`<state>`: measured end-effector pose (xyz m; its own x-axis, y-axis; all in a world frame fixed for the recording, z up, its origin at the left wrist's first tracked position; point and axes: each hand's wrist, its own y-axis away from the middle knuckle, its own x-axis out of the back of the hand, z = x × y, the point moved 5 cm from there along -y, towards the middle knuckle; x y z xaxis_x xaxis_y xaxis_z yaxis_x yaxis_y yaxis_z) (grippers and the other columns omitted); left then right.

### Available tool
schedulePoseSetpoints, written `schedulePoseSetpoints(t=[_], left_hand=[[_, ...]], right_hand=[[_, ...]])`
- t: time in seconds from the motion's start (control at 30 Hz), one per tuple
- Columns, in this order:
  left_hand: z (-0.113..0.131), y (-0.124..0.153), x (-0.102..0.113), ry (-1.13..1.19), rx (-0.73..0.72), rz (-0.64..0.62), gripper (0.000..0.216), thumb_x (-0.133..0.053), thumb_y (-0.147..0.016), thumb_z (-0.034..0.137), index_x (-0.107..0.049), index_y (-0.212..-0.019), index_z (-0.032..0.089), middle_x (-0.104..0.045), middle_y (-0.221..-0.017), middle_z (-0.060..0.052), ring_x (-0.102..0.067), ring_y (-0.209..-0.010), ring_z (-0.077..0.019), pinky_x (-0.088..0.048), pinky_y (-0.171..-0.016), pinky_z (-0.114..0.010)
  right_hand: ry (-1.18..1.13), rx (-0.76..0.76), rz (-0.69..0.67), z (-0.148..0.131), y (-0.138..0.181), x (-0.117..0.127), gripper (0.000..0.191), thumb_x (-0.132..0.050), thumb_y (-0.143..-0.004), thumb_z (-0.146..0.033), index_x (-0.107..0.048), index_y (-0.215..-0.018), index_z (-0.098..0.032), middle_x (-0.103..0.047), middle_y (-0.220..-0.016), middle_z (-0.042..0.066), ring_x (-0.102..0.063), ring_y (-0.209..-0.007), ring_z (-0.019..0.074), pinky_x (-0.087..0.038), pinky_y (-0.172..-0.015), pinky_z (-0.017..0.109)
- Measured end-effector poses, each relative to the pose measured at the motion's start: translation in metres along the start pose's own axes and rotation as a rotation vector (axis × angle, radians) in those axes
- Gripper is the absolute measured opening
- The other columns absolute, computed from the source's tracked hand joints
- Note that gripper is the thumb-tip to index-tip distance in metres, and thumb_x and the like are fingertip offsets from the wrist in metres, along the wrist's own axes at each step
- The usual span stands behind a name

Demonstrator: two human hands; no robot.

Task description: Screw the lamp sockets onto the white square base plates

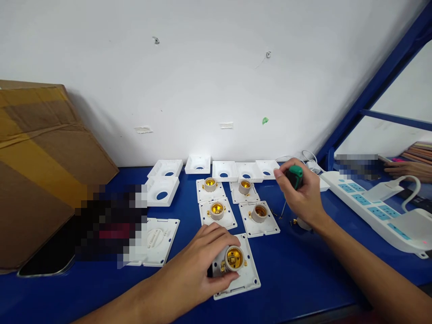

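My left hand (202,261) is closed around a white lamp-holder plate (241,274) with a brass socket (234,258), near the front of the blue table (297,265). My right hand (302,193) grips a screwdriver with a green and black handle (294,176), its thin shaft pointing down toward the table beside another socket plate (259,219). Three more socket plates (217,211) lie just behind, between my hands.
Several white cover plates with round holes (162,189) line the wall side. A cardboard box (40,162) stands at left. A white power strip (374,209) lies at right, with another person's hand (408,170) beyond it. A flat white plate (155,238) lies left of my left hand.
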<state>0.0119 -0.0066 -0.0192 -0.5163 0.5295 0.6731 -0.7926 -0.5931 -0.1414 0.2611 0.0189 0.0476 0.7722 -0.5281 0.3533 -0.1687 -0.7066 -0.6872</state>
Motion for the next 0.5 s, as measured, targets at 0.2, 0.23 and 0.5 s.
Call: schedulePoseSetpoints(t=[0.2, 0.23, 0.5], left_hand=[[-0.003, -0.001, -0.001, 0.009, 0.005, -0.013, 0.035, -0.079, -0.092, 0.021, -0.061, -0.122, 0.029, -0.065, -0.12, -0.003, -0.058, -0.12, -0.0264, -0.049, -0.107, -0.04], [-0.003, -0.001, -0.001, 0.013, 0.004, -0.013, 0.035, -0.078, -0.092, 0.021, -0.061, -0.122, 0.029, -0.065, -0.12, -0.003, -0.058, -0.12, -0.0262, -0.048, -0.107, -0.04], [0.002, 0.001, 0.004, 0.074, 0.045, -0.005, 0.041, -0.083, -0.089, 0.025, -0.061, -0.123, 0.029, -0.065, -0.123, -0.003, -0.059, -0.121, -0.0269, -0.048, -0.108, -0.043]], right_hand=[[-0.119, 0.009, 0.171, -0.01, -0.001, 0.016, 0.025, -0.068, -0.097, -0.034, -0.057, -0.076, -0.025, -0.048, -0.06, -0.005, -0.044, -0.051, 0.0139, -0.034, -0.049, 0.032], [-0.154, 0.009, 0.19, -0.011, -0.001, 0.017, 0.025, -0.068, -0.097, -0.034, -0.056, -0.077, -0.026, -0.048, -0.058, -0.005, -0.045, -0.05, 0.0142, -0.034, -0.048, 0.032], [-0.448, -0.04, 0.208, -0.049, -0.008, -0.001, 0.024, -0.059, -0.099, -0.028, -0.05, -0.077, -0.027, -0.041, -0.052, -0.007, -0.037, -0.044, 0.0121, -0.031, -0.045, 0.03]])
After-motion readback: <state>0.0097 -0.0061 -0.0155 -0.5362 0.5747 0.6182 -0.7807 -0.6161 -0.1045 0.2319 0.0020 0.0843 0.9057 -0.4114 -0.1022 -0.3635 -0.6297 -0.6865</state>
